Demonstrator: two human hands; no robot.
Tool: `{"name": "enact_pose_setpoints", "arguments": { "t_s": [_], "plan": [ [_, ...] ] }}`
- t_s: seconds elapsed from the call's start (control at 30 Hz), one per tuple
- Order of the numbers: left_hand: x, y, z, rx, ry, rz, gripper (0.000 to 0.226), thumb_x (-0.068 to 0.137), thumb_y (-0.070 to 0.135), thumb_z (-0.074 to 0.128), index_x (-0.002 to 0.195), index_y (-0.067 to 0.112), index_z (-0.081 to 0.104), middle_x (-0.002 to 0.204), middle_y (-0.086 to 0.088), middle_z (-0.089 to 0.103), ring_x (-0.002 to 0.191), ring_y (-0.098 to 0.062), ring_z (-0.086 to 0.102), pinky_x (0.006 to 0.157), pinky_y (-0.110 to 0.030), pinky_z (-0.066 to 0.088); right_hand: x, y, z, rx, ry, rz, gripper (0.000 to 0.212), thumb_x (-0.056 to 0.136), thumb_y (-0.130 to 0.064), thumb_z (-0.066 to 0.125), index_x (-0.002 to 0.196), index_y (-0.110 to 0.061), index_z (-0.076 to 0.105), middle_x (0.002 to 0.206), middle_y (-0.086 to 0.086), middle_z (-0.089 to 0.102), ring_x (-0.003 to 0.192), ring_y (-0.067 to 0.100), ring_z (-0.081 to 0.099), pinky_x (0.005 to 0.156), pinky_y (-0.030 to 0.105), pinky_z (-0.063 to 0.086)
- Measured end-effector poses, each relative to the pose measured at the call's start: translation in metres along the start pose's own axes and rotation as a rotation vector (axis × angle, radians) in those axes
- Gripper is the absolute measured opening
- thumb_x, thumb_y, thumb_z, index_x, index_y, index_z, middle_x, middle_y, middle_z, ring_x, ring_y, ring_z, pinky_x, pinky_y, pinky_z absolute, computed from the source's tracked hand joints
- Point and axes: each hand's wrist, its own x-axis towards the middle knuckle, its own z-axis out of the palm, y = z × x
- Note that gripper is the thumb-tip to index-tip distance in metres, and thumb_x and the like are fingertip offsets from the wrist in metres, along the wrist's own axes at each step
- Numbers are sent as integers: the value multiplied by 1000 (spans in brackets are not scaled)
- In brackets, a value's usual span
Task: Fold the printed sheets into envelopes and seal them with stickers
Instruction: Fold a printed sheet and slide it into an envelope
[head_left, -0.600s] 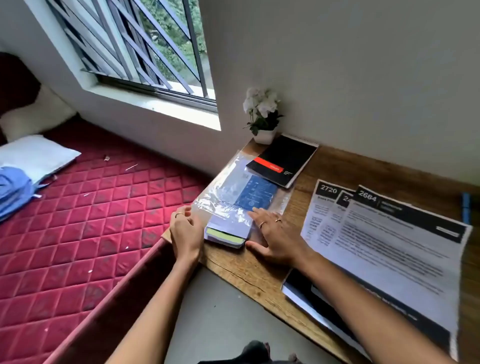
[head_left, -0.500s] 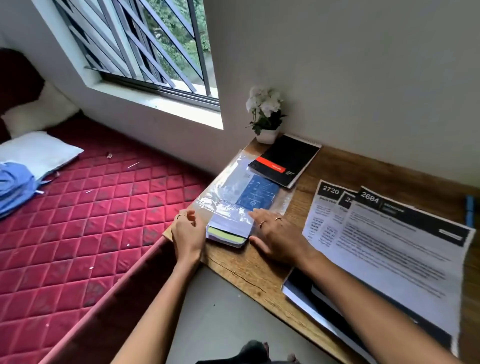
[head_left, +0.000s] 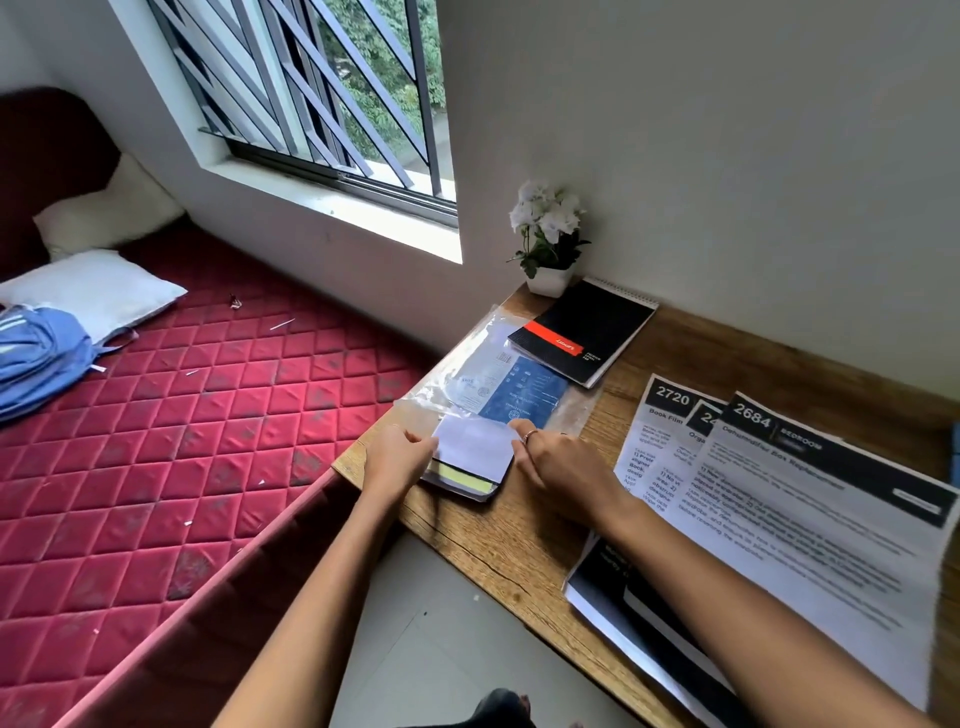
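Note:
A small stack of white envelopes (head_left: 475, 451) with a yellow strip showing at its near edge lies on the wooden desk (head_left: 498, 545) near the left corner. My left hand (head_left: 397, 457) pinches the stack's left edge, and my right hand (head_left: 558, 460) holds its right edge with curled fingers. Behind the stack lies a clear plastic bag (head_left: 498, 384) with a blue printed card inside. Several printed sheets (head_left: 810, 499) with black headers, numbered 2720 and 2684, are spread on the desk to the right.
A black and red spiral notebook (head_left: 584, 332) and a small white pot of white flowers (head_left: 548, 234) sit at the desk's back corner by the wall. A red quilted mattress (head_left: 171, 431) with a pillow and a blue bag lies left of the desk, below a barred window.
My right hand went from lying flat beside the stack to gripping its right edge. The top white envelope now lies out of the plastic bag. The camera moved closer.

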Motion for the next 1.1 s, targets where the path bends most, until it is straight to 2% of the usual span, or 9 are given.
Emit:
{"name": "enact_pose_setpoints", "arguments": {
  "t_s": [0.13, 0.3, 0.43, 0.5, 0.57, 0.67, 0.77, 0.93, 1.1],
  "plan": [
    [-2, 7, 4, -22, -15, -55, 50, 80, 17, 64, 44, 16, 30, 39, 5, 30, 45, -19, 28, 48, -29, 21, 2, 1, 2, 75, 47, 79, 31, 102, -30, 25, 113, -12, 48, 73, 6, 59, 69, 28, 64, 60, 36, 52],
    [1, 16, 6, -104, -34, -63, 45, 79, 16, 65, 46, 16, 34, 40, 6, 35, 48, -20, 37, 44, -24, 25, 5, 2, 1, 124, 63, 123, 32, 102, -29, 26, 115, -11, 49, 82, 14, 66, 75, 32, 65, 65, 40, 53],
    [4, 17, 9, -240, -81, -85, 50, 83, 11, 67, 47, 18, 31, 41, 7, 26, 41, -12, 24, 44, -25, 19, 1, 0, 1, 144, 71, 118, 29, 102, -29, 27, 110, -11, 49, 81, 14, 65, 75, 32, 65, 63, 37, 51],
    [6, 14, 10, -299, -102, -107, 30, 83, 7, 67, 59, 13, 49, 51, 5, 42, 43, -6, 40, 43, -19, 31, 0, 0, 2, 154, 81, 127, 28, 101, -29, 27, 108, -12, 49, 81, 15, 65, 76, 33, 64, 62, 37, 49],
    [7, 12, 10, -377, -136, -135, 10, 83, 3, 67, 90, 4, 59, 69, -2, 57, 58, -8, 52, 51, -17, 43, -1, 0, 3, 169, 84, 130, 29, 101, -32, 27, 106, -13, 49, 81, 15, 65, 76, 34, 63, 63, 38, 50],
    [11, 6, 10, -429, -189, -133, 31, 83, 0, 65, 114, -2, 57, 89, -14, 63, 68, -18, 57, 61, -24, 48, -2, 2, 6, 153, 80, 94, 28, 100, -35, 32, 108, -14, 50, 82, 13, 66, 76, 32, 64, 63, 37, 51],
    [9, 1, 8, -440, -190, -121, 30, 82, 0, 66, 111, 1, 60, 93, -15, 64, 76, -23, 58, 73, -30, 47, 1, 5, 6, 123, 90, 75, 29, 99, -32, 34, 112, -14, 52, 85, 16, 68, 79, 35, 64, 63, 37, 47],
    [4, -18, -18, -418, -232, -125, 36, 81, 2, 68, 116, 2, 60, 98, -20, 67, 75, -23, 61, 73, -30, 50, 9, 6, -6, 177, 53, 105, 33, 100, -34, 35, 113, -13, 57, 84, 13, 67, 81, 32, 64, 69, 35, 49],
    [-15, -49, -64, -304, -314, -71, 24, 81, -1, 67, 103, 10, 64, 70, 4, 70, 53, -2, 62, 53, -11, 48, 16, 9, -13, 184, -138, 18, 47, 91, -56, 43, 108, -15, 59, 86, 0, 62, 80, 17, 58, 76, 32, 47]
  ]
}}
